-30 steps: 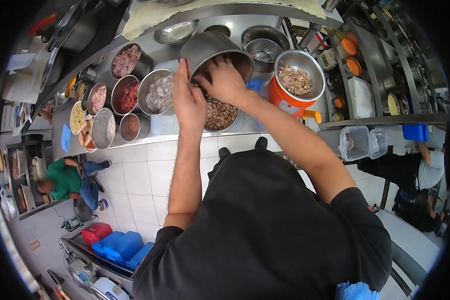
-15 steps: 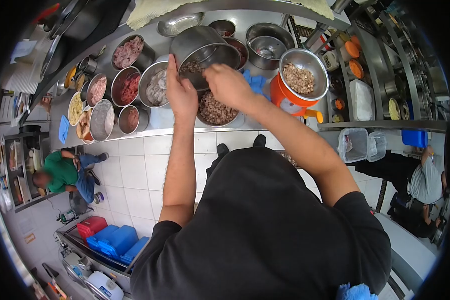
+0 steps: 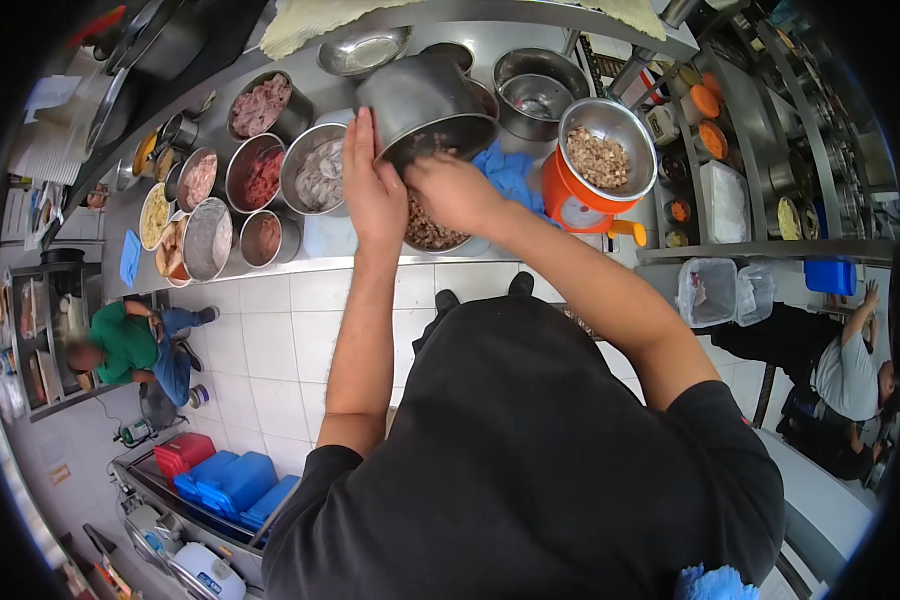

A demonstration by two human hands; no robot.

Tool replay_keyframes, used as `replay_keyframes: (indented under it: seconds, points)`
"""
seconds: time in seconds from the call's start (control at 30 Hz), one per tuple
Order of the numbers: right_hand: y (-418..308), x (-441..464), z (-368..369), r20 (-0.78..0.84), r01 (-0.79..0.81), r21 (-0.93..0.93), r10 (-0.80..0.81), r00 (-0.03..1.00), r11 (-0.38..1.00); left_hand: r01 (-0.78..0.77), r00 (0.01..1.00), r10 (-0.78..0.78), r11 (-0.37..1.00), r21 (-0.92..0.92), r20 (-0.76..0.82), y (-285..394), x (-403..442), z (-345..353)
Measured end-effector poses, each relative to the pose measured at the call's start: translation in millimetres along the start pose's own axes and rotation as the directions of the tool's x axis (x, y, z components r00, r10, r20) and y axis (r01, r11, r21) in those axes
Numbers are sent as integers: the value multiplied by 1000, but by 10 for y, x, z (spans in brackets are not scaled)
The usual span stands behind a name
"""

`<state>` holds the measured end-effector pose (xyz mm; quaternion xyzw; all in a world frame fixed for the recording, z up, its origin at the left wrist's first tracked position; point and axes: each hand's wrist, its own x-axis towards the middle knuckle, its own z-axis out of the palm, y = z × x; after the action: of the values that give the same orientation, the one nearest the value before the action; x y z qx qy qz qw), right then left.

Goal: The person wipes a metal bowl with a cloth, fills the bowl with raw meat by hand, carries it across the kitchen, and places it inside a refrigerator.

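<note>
Tilted pot [image 3: 425, 95]: we see a deep, dull grey steel vessel, smooth and rounded on the outside; it is tipped over with its mouth towards us, above the near part of the tabletop [image 3: 335, 95]; its inside is dark, with brownish bits near the lower lip
Chopped pieces [image 3: 433, 228]: small, uneven cubes, brown with paler and reddish bits, lying loosely heaped below the mouth of the tilted pot; we see only part of the heap, since our hands and the pot cover the rest
Lower bowl [image 3: 470, 244]: a round metal vessel around the heap; little of its rim shows
Left hand [image 3: 375, 195]: ours, with fingers nearly straight and close together along the side of the tilted pot, the thumb near its lip; it has hold of the pot there
Right hand [image 3: 457, 195]: ours, reaching into the mouth of the tilted pot; its fingertips are hidden, so we cannot tell how far it is closed or whether it has hold of anything
Orange scale [image 3: 582, 210]: to the right of our hands, bearing a shiny steel bowl [image 3: 646, 150] with similar but paler cubes
Blue cloth [image 3: 507, 180]: crumpled, between our right hand and the orange scale
Neighbouring containers: just left of our left hand, greyish-white pieces [image 3: 322, 175]; beside those, bright red meat [image 3: 262, 182]
</note>
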<state>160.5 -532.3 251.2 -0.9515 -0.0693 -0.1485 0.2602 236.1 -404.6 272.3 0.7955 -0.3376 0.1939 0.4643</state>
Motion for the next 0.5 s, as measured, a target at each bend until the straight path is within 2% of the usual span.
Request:
replay_keyframes:
  seconds: [0.03, 0.13, 0.23, 0.33, 0.37, 0.47, 0.5]
  points:
    - [-1, -68, -18, 101, 50, -103, -39, 994, 993, 5, 1000, -5, 1000, 6, -13, -30, 24, -18]
    - [-13, -9, -132, -22, -27, -182, 23, 999, 983, 43, 999, -43, 999, -1, 4, -21, 37, -40]
    - [180, 257, -205, 94, -257, -251, 287, 953, 933, 2, 999, -4, 999, 38, 45, 110, 63, -67]
    - [226, 211, -126, 123, -166, -254, 202, 972, 953, -49, 998, 47, 997, 55, 37, 161, 99, -84]
    - [209, 78, -45, 4, -2, -266, 3, 1000, 964, -52, 999, 51, 997, 57, 16, 127, 114, -95]
    - [81, -278, -84, 196, 37, -168, -3, 981, 985, -33, 996, 34, 999, 13, -88, -98, 137, -137]
    - [118, -397, -81, 223, 12, -72, 4, 975, 997, -21, 992, 20, 1000, -6, -126, -169, 101, -179]
